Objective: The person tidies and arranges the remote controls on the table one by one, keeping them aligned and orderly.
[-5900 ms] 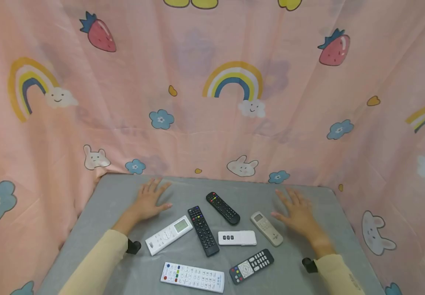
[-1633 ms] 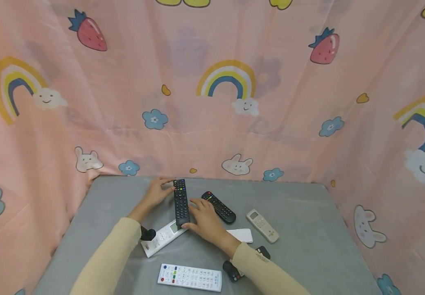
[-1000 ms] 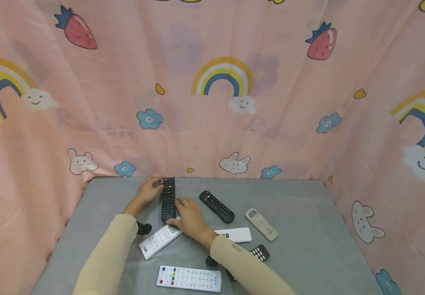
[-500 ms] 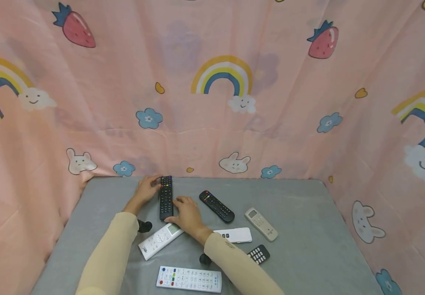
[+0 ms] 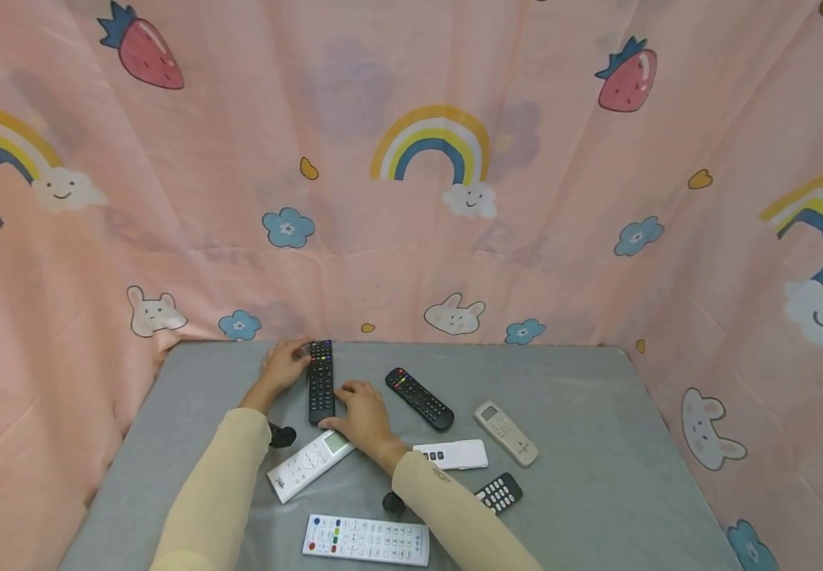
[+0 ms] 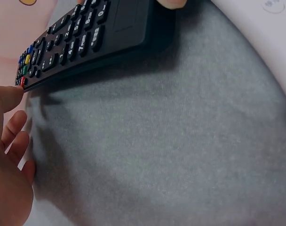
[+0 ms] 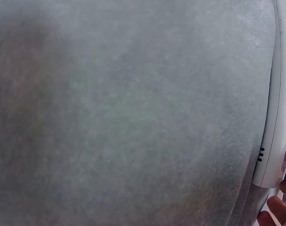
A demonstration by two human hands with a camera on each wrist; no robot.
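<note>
A long black remote control [image 5: 321, 385] points away from me at the back left of the grey table. My left hand [image 5: 285, 366] holds its far end from the left, thumb at the edge. My right hand [image 5: 365, 412] holds the near end, its thumb at the bottom and fingers along the right side. The left wrist view shows the black remote [image 6: 96, 37] close up, with a shadow beneath it. My left thumb [image 6: 9, 96] meets its far corner there. In the right wrist view only a few fingertips [image 7: 277, 207] show beside a white remote [image 7: 274, 127].
Just below the hands lies a white remote with a screen [image 5: 310, 466]. Around it are a white many-button remote [image 5: 366, 541], a small white remote [image 5: 463, 454], a partly hidden dark remote [image 5: 501, 493], a beige remote [image 5: 507, 434] and a rounded black remote [image 5: 420, 399]. A pink curtain [image 5: 354, 277] hangs behind.
Both hands, spread apart at first, came together on the long black remote. It moved from mid-table to the back left and turned to point straight away. During the last half second it barely shifted.
</note>
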